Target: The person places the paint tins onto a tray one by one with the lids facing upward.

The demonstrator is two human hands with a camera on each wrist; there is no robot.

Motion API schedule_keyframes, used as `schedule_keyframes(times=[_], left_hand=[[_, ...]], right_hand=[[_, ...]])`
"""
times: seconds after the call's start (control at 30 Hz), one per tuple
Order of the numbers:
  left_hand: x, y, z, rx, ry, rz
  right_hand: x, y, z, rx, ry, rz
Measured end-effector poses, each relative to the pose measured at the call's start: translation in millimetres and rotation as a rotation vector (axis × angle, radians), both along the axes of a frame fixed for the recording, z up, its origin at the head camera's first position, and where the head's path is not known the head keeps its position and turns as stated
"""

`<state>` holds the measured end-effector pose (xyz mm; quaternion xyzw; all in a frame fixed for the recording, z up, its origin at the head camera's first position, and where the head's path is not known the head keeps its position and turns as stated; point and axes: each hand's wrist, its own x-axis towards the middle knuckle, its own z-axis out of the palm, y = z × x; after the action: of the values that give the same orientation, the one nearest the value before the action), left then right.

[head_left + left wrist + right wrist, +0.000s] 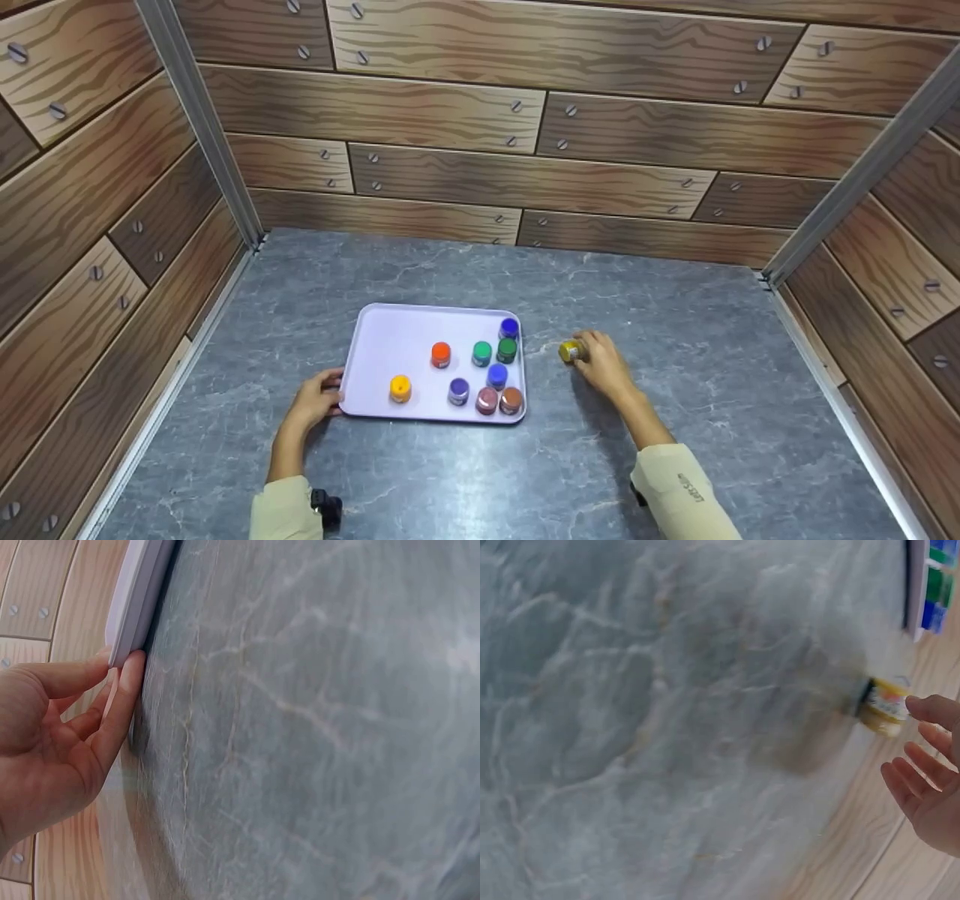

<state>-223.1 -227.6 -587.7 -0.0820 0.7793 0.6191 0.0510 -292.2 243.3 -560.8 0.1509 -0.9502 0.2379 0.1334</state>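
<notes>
On the grey marbled surface lies a pale lilac tray point(390, 337). At its near left corner, my left hand point(315, 400) pinches the rim between thumb and fingers; the left wrist view shows this grip on the tray corner point(139, 607). To the right of the tray, my right hand point(602, 366) holds a small yellow paint jar point(571, 352) at the fingertips. The jar looks tilted in the head view. In the right wrist view the thumb meets the labelled jar point(886, 705), while the other fingers point(904, 787) are spread and partly hidden at the frame edge.
Several paint jars stand on the tray: an orange-red one point(441, 355), a yellow-orange one point(400, 388), a purple one point(458, 391), and blue, green and brown ones toward the right edge. Wood-patterned walls point(450, 112) enclose the surface at the back and sides.
</notes>
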Motion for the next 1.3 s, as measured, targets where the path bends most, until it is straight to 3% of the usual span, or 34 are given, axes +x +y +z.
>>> schedule_keyframes(times=[0.4, 0.93, 1.17, 1.3], left_hand=[[-0.1, 1, 0.0, -0.006, -0.006, 0.010], [-0.7, -1, -2.1, -0.004, 0.005, -0.001], [-0.3, -1, -1.3, -0.006, 0.013, 0.000], [-0.2, 0, -0.8, -0.006, 0.009, -0.001]], right_hand=[[-10.4, 4, -21.2, -0.045, -0.039, -0.005], [-12.3, 5, -19.7, -0.112, -0.001, 0.020], [-8.2, 4, -17.9, -0.055, 0.044, -0.031], [-6.6, 2, -17.7, -0.040, 0.022, -0.038]])
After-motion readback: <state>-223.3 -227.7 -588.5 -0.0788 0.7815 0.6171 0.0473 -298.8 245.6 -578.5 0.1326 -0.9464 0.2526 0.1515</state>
